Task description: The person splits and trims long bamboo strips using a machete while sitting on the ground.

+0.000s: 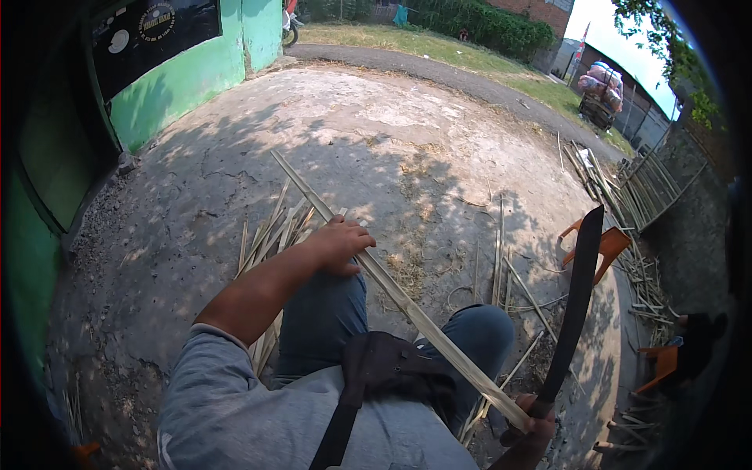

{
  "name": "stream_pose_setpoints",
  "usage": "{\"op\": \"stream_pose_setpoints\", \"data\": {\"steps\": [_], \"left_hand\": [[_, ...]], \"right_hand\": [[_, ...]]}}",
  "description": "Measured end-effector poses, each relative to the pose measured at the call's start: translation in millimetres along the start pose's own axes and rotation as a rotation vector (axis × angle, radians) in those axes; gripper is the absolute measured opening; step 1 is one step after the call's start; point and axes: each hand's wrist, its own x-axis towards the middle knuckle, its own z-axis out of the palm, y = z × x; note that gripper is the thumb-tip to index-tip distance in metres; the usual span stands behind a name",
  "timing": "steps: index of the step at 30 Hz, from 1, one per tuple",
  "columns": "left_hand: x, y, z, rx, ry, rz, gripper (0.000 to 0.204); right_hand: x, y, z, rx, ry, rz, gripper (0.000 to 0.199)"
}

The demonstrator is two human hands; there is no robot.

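My left hand [338,244] grips a long pale bamboo strip [407,304] near its middle, over my left knee. The strip runs from the upper left across my lap to the lower right. My right hand [531,427] is closed on the handle of a long dark machete [578,294] whose blade points upward. The near end of the strip lies by that hand. I am seated, in blue jeans and a grey shirt with a dark strap across my chest.
A pile of split bamboo strips [270,235] lies on the concrete ground behind my left hand. More strips [501,274] are scattered to the right. An orange plastic chair [607,247] and stacked bamboo poles [642,188] stand at right. A green wall [188,82] is at left.
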Motion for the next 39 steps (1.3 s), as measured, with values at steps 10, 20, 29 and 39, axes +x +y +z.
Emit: {"op": "stream_pose_setpoints", "data": {"steps": [10,20,29,39], "left_hand": [[-26,-31,-18,-0.112,0.336,-0.06,0.031],[-135,23,-58,-0.437,0.369,-0.603,0.04],[-131,55,-8,-0.685,0.31,-0.909,0.045],[-75,35,23,-0.331,0.323,-0.862,0.048]], "right_hand": [[-23,-20,-20,-0.158,0.428,-0.16,0.048],[54,-36,-12,-0.316,0.665,-0.341,0.02],[164,-23,96,-0.793,-0.019,-0.177,0.029],[300,59,192,-1.435,-0.47,-0.234,0.033]]}}
